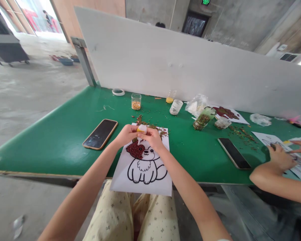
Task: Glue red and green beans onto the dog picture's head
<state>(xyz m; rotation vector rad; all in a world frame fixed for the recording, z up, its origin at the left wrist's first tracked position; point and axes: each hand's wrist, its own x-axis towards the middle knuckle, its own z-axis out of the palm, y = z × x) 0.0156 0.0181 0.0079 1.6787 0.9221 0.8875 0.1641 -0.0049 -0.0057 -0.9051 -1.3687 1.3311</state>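
My left hand (126, 134) and right hand (153, 138) together hold the small bottle (142, 129), tip down, above the paper (119, 179) overhanging the near edge of the table (67, 134). I judge the bottle light, soft-walled, best gripped by its sides; the paper, thin, may slide.

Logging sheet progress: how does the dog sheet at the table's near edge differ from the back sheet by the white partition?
Fill: the dog sheet has dark red on part of its face, the body only outlined; the back sheet carries a broad dark red shape.
Place: the dog sheet overhangs the green table beneath the left hand and right hand; the back sheet has no hand on it.
Shared: both white, with dark red areas.
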